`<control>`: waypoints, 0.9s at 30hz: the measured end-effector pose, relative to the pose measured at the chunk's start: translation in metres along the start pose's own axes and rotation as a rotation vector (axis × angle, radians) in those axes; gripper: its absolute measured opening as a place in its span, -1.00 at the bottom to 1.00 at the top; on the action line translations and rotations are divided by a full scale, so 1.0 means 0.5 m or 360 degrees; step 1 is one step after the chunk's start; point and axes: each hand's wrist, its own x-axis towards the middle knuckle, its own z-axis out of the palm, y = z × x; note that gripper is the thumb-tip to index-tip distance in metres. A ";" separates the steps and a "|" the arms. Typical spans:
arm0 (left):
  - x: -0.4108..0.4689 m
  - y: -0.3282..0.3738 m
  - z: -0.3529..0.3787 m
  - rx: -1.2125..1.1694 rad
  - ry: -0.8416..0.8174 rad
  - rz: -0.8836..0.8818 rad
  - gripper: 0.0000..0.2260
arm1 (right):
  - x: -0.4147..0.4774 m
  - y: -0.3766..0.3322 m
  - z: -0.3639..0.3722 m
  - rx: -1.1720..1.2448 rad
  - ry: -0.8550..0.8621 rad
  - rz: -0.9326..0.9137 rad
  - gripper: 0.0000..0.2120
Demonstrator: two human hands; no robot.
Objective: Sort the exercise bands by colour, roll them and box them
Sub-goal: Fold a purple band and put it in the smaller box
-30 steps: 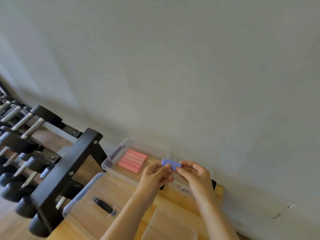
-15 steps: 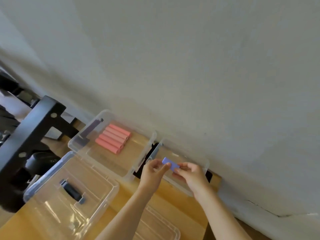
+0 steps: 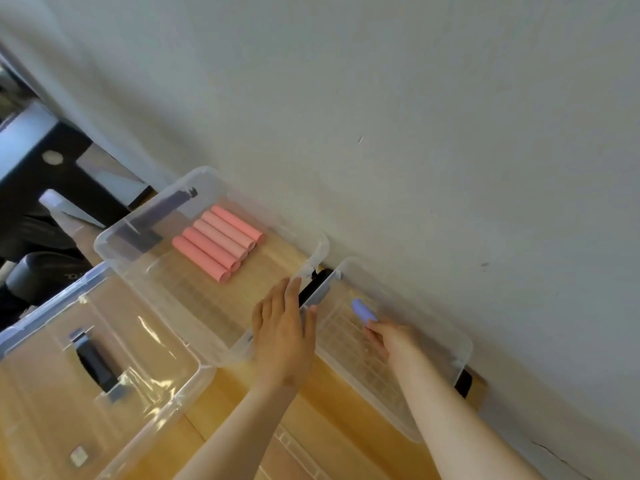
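Wooden tabletop [image 3: 339,393] abutted pale wall [image 3: 415,133]; black rack [image 3: 38,168] at upper left. Fingers of left hand [image 3: 282,341] lay straight; right hand [image 3: 398,341] pinched purple roll [image 3: 362,310].

Colour-wise it's pretty simple from where I'm standing: the five pink rolled bands [image 3: 218,242] are a salmon shade, a couple of them slightly paler, and the periwinkle rolled band [image 3: 362,310] is the only blue-violet thing going. All the tubs are see-through plastic: the middle box [image 3: 207,306] is plain clear, the right-hand box [image 3: 349,344] has a faint grid pattern on its floor, and the left-hand box [image 3: 52,303] has a pale blue tinge along the rim plus a black latch [image 3: 93,365]. Underneath is a honey-yellow wooden tabletop [image 3: 242,393], the wall [image 3: 381,98] is off-white with a few tiny dark specks, and the rack [image 3: 34,168] is black.
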 end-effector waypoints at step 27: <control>0.000 -0.001 0.022 0.0046 0.0063 -0.0066 -0.50 | 0.052 0.006 0.084 0.0763 0.0118 0.0206 -0.84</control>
